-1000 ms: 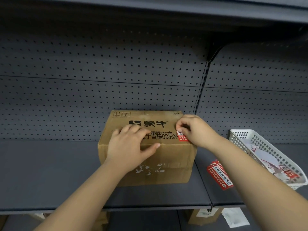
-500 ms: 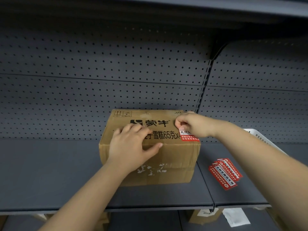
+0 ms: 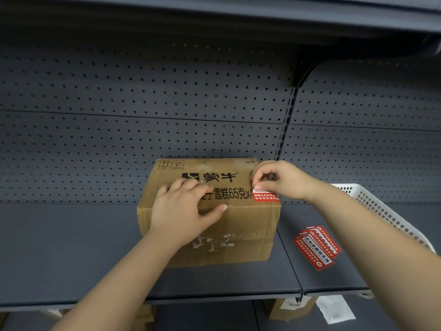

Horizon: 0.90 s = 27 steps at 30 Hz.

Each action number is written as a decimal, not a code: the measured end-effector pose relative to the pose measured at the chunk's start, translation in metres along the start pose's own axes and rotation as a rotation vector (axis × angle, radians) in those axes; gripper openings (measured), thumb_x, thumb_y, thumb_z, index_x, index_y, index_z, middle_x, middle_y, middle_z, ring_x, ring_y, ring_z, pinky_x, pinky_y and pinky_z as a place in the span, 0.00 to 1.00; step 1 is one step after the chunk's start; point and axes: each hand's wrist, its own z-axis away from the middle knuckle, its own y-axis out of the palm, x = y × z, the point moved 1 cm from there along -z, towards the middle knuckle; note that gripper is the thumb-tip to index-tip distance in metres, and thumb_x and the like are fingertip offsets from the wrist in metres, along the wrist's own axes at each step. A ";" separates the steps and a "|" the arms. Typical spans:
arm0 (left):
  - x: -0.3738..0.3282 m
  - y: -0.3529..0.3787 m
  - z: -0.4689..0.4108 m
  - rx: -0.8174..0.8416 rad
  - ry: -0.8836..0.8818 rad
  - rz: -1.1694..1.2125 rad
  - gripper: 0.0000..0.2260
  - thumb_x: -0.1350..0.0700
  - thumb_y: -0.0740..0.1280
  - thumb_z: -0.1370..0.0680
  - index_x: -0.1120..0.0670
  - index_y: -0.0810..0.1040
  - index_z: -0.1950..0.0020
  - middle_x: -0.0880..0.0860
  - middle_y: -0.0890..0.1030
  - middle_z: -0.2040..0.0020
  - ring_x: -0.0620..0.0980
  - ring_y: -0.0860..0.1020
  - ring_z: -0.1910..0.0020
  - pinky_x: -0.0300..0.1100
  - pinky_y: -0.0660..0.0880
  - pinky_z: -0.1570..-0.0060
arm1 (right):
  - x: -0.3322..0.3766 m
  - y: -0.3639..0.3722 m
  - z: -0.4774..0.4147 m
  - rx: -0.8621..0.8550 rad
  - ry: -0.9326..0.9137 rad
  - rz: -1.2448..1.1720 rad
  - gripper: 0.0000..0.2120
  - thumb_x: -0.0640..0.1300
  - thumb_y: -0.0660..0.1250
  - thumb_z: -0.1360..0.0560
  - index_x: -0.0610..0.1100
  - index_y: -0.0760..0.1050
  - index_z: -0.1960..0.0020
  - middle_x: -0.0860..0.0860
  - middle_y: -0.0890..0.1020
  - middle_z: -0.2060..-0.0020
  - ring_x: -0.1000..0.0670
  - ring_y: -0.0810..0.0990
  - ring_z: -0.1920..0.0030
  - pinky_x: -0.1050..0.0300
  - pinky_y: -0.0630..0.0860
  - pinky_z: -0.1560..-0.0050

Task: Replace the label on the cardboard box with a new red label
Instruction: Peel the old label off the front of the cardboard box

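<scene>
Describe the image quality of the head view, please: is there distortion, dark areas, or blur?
Head view: wide-angle bending curves the upper shelf edge; the top and corners are dark; the cardboard box is evenly lit, its large print sharp; the red label under the right hand has small text too fine to read.

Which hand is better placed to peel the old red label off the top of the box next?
The right hand: its fingertips already pinch the upper edge of the red label at the cardboard box's top right corner. The left hand lies flat on the box top, steadying it.
</scene>
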 end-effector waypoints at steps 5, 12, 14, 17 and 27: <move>0.001 -0.001 0.002 -0.011 -0.001 0.004 0.29 0.28 0.53 0.30 0.42 0.77 0.38 0.41 0.79 0.40 0.46 0.72 0.37 0.48 0.68 0.42 | -0.008 -0.008 0.015 -0.179 -0.005 -0.154 0.00 0.39 0.71 0.29 0.43 0.81 0.58 0.45 0.84 0.55 0.47 0.82 0.52 0.51 0.78 0.46; 0.001 0.000 0.002 -0.019 -0.002 0.008 0.29 0.28 0.53 0.30 0.42 0.77 0.39 0.41 0.79 0.40 0.46 0.73 0.38 0.48 0.68 0.43 | -0.028 -0.002 0.053 -0.350 -0.008 -0.327 0.05 0.34 0.71 0.30 0.42 0.80 0.61 0.47 0.81 0.54 0.52 0.80 0.50 0.58 0.74 0.45; 0.001 0.000 0.002 -0.018 -0.003 0.009 0.29 0.28 0.53 0.30 0.42 0.78 0.39 0.42 0.80 0.41 0.47 0.74 0.38 0.48 0.69 0.44 | -0.033 0.001 0.062 -0.385 -0.001 -0.345 0.08 0.33 0.71 0.30 0.44 0.81 0.63 0.48 0.80 0.54 0.54 0.79 0.51 0.57 0.73 0.44; 0.000 0.001 0.002 -0.017 -0.005 -0.003 0.29 0.28 0.53 0.30 0.42 0.77 0.39 0.42 0.79 0.41 0.47 0.74 0.38 0.48 0.69 0.43 | -0.039 0.003 0.072 -0.425 0.000 -0.370 0.13 0.33 0.71 0.31 0.50 0.81 0.65 0.49 0.79 0.54 0.56 0.78 0.51 0.55 0.73 0.44; 0.000 -0.001 0.003 -0.014 -0.011 0.017 0.30 0.28 0.53 0.31 0.42 0.77 0.39 0.42 0.80 0.41 0.48 0.74 0.39 0.48 0.68 0.44 | -0.031 0.000 0.082 -0.549 0.060 -0.302 0.08 0.34 0.70 0.28 0.46 0.79 0.61 0.48 0.80 0.55 0.51 0.79 0.52 0.47 0.75 0.43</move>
